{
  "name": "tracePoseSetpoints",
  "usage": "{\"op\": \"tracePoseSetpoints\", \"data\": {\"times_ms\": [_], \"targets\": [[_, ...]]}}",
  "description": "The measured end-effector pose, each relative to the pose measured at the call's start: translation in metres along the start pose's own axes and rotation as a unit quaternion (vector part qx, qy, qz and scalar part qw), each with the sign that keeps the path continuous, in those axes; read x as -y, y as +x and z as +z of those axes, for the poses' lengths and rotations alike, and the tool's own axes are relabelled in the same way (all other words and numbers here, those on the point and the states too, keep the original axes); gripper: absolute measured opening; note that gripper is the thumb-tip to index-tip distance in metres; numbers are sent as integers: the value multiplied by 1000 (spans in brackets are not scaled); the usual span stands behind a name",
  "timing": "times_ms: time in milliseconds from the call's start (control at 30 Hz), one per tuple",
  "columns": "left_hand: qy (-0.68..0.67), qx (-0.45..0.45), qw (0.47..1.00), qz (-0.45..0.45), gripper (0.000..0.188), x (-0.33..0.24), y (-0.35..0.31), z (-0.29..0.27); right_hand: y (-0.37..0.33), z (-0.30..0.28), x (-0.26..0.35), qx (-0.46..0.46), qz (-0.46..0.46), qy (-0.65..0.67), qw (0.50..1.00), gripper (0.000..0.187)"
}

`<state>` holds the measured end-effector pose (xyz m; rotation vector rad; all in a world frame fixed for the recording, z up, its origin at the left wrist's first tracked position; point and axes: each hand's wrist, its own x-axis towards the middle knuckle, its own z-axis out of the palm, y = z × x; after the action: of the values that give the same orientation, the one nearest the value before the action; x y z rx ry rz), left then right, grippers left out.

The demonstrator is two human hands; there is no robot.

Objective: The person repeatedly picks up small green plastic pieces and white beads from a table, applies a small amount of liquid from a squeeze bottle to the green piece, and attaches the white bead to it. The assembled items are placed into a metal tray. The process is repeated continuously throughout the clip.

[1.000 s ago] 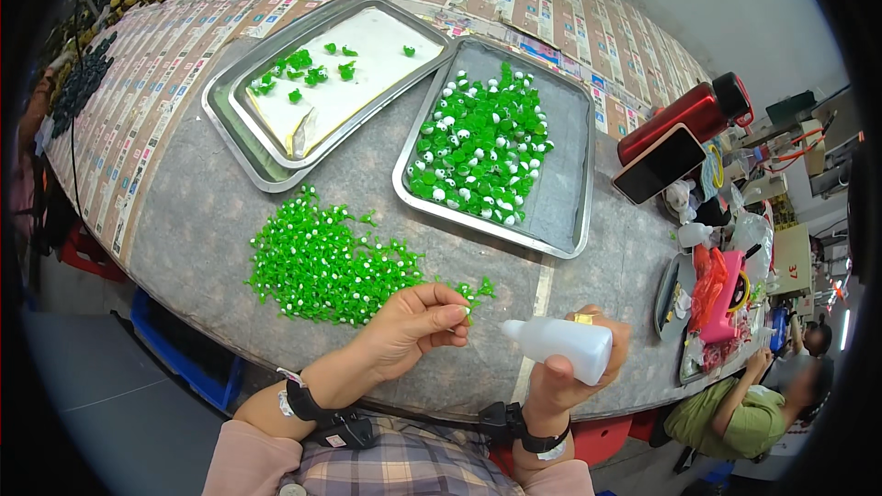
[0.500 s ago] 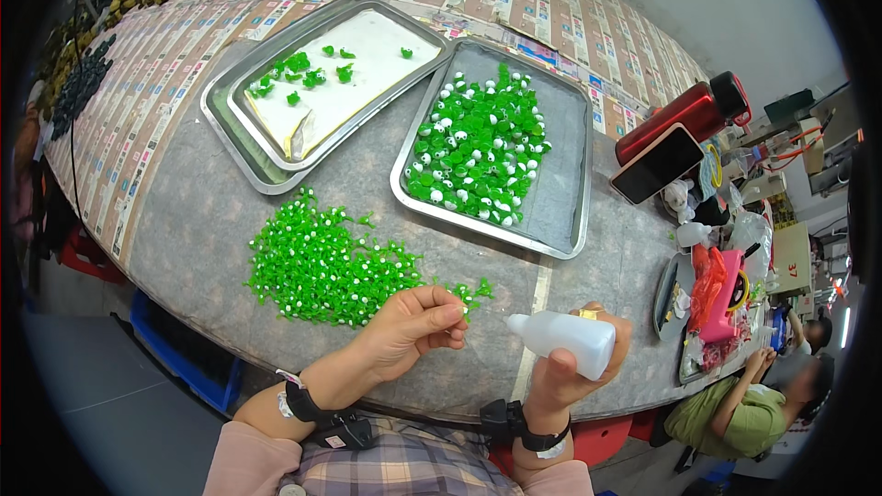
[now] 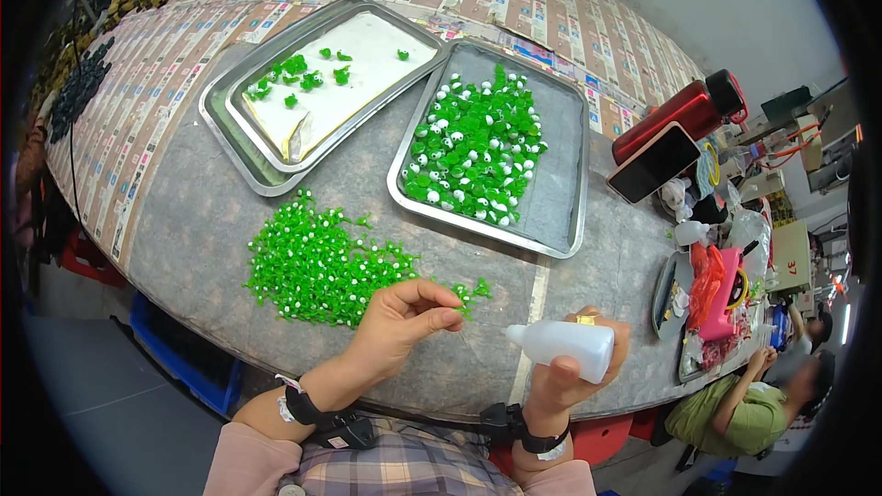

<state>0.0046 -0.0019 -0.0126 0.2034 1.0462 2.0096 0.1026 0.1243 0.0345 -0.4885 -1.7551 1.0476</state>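
Near centre, gripping bottle in right hand, can't tell about left hand; likely little done, big green pile left!

Black boxy strap wristband, whitish patches, just behind left hand; similar black wristband behind right hand. Farther back: pink cloth sleeves, grey-purple plaid garment.

Bottle: translucent white plastic, smooth, low sheen. Loose pieces near the front edge of the surface: glossy green plastic, white-tipped. Surface covering: matt grey, cloth-like. Right tray: polished metal rim; pieces toward its left edge, glossy plastic. Left tray: shiny metal, lined with matt, paper-like sheet. Flask by the surface's right edge: glossy, metallic red.
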Motion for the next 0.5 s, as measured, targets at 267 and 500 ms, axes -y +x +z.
{"op": "tracePoseSetpoints", "data": {"times_ms": [267,500], "targets": [[6,-12,1000,4,9,-1,1,0,5,-12,-1,-97,25,-1,995,56],[3,-34,999,33,10,-11,12,-5,41,-71,-57,27,156,-48,986,34]]}}
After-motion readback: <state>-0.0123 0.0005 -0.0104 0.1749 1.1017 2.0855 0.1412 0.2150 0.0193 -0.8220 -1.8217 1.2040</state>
